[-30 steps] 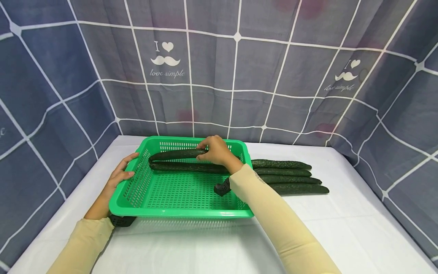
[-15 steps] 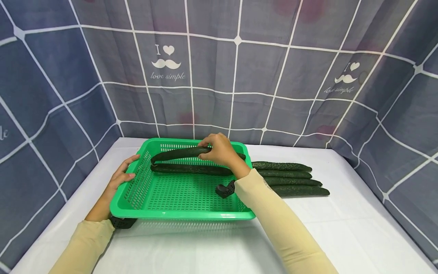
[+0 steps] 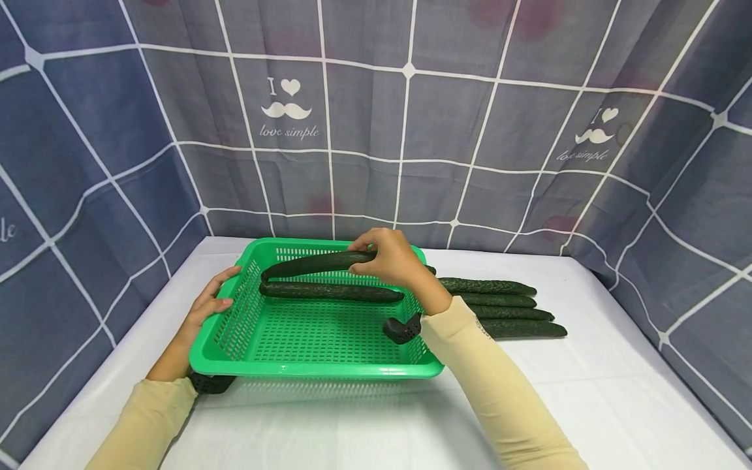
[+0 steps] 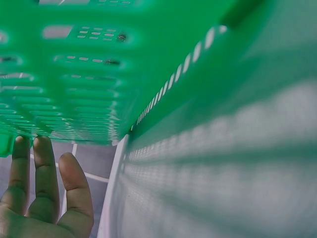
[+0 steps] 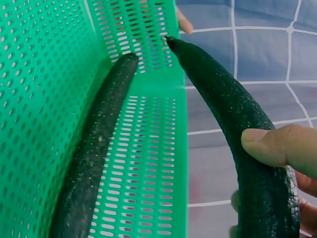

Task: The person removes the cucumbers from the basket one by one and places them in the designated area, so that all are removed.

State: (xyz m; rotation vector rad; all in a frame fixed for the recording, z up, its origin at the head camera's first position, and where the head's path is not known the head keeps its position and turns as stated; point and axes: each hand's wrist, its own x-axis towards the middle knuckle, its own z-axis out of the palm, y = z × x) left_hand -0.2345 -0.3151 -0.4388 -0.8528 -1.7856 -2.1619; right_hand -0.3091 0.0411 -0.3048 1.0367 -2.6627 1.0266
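Observation:
My right hand (image 3: pixel 392 258) pinches a long dark green cucumber (image 3: pixel 311 263) between thumb and fingers near the back of a green slotted plastic basket (image 3: pixel 317 369). The thumb lies across the cucumber (image 5: pixel 223 99) in the right wrist view. Its far right end pokes out past the hand. Another cucumber (image 3: pixel 335 292) lies in the basket, just in front of the held one. On the left, my left hand (image 3: pixel 202 310) holds the basket by its side, thumb over the rim. In the left wrist view, fingers (image 4: pixel 45 178) touch the outside of the basket wall.
Several cucumbers (image 3: pixel 499 313) lie side by side on the white tabletop (image 3: pixel 587 391), right of the basket and partly behind my right forearm. A grey checked curtain (image 3: pixel 364 117) encloses the back and sides.
My right hand has moved right and slightly up with its cucumber, lifting it away from the other one in the basket. The left hand keeps its place on the basket.

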